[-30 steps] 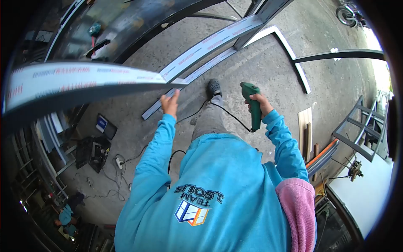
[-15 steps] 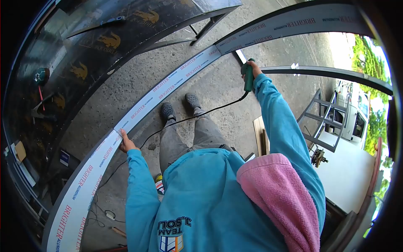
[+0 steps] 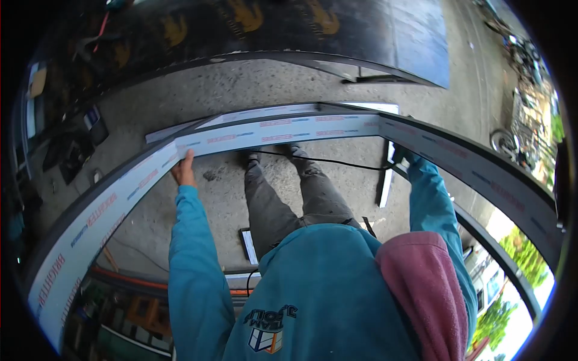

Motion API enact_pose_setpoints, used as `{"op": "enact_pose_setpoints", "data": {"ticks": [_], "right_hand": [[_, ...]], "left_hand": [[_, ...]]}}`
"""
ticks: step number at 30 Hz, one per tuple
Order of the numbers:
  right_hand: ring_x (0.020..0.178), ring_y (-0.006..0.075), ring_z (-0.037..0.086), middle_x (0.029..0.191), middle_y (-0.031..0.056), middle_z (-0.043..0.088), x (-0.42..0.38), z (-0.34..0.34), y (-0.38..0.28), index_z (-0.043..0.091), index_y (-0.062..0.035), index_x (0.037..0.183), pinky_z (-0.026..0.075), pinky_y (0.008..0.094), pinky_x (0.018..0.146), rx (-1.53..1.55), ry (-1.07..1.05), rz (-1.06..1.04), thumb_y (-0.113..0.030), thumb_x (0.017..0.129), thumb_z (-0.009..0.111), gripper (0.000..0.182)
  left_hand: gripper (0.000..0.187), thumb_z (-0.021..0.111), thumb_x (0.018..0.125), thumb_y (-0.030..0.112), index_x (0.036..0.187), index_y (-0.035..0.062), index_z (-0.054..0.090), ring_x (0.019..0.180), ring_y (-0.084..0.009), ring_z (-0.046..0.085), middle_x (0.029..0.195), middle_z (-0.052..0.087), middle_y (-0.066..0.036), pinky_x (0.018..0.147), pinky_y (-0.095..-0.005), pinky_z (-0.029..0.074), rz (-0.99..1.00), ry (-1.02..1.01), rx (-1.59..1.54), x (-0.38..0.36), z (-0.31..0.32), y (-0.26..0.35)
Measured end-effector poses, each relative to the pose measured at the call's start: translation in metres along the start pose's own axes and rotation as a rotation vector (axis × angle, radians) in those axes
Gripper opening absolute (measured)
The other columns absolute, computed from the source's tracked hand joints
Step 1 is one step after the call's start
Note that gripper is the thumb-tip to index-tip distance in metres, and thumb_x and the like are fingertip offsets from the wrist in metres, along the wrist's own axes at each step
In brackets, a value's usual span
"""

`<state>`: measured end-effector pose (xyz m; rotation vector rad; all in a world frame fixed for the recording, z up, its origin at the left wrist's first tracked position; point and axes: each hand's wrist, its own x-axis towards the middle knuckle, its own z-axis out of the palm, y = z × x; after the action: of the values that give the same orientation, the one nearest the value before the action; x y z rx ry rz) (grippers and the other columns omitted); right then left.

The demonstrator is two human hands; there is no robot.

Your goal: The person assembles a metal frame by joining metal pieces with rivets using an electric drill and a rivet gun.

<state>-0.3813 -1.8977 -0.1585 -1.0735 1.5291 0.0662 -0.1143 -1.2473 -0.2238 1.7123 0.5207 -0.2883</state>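
A long metal frame point(image 3: 271, 131), covered in white film with red and blue lettering, crosses in front of me and curves down at both sides. My left hand point(image 3: 185, 171) grips its lower edge near the left joint, the thumb against the film. On the right, my right hand point(image 3: 402, 157) is dark and partly hidden behind the frame by the right joint. A bit of the green tool shows there, with its black cable point(image 3: 337, 161) running left across my legs.
Beyond the frame stands a dark table point(image 3: 271, 36) with gold crocodile prints. White metal strips point(image 3: 385, 186) lie on the concrete floor point(image 3: 217, 84). Motorcycles point(image 3: 509, 141) stand at the far right, and orange-edged shelving point(image 3: 144, 313) is at the lower left.
The view has swung, so the frame and table now run nearly level across it. My right hand with the green tool has gone from plain view to mostly behind the frame.
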Motion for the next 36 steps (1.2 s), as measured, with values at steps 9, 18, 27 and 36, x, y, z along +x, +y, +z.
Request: {"op": "enact_pose_setpoints", "data": {"ticks": [9,18,27,36], "right_hand": [[0.056,0.0272,0.058,0.075,0.0150,0.060,0.028,0.011,0.013,0.056,-0.0043,0.092,0.050,0.0346,0.046,0.060,-0.112,0.051,-0.050,0.075,0.058,0.049],[0.057,0.0277,0.059,0.077,0.0152,0.061,-0.020,0.025,0.087,0.056,-0.0035,0.094,0.051,0.0337,0.046,0.209,-0.145,0.225,-0.050,0.074,0.059,0.050],[0.059,0.0191,0.056,0.084,0.0167,0.061,-0.169,0.091,0.120,0.049,0.0037,0.115,0.050,0.0330,0.058,-0.352,-0.676,0.447,-0.049,0.073,0.057,0.068],[0.108,0.0225,0.051,0.130,0.0134,0.040,-0.357,0.205,0.030,0.021,-0.0014,0.140,0.047,0.0339,0.085,-0.712,-1.245,-0.369,-0.020,0.053,0.069,0.101]], "left_hand": [[0.056,0.074,0.075,0.008,0.121,0.0055,0.042,0.108,-0.0230,0.051,0.117,0.051,-0.012,0.097,-0.0351,0.041,0.113,-0.030,0.089,0.009,-0.007,-0.009],[0.054,0.074,0.075,0.007,0.119,0.0023,0.043,0.104,-0.0226,0.054,0.112,0.055,-0.012,0.095,-0.0347,0.043,0.108,-0.013,-0.163,0.004,0.001,-0.008],[0.066,0.079,0.070,0.017,0.123,0.0112,0.040,0.096,-0.0173,0.057,0.109,0.058,-0.004,0.074,-0.0332,0.043,0.137,0.095,-0.305,-0.004,0.011,0.005],[0.106,0.085,0.060,0.023,0.135,-0.0053,0.015,0.108,-0.0333,0.052,0.124,0.042,-0.024,0.095,-0.0379,0.047,0.177,0.283,-0.145,-0.007,0.024,-0.001]]}}
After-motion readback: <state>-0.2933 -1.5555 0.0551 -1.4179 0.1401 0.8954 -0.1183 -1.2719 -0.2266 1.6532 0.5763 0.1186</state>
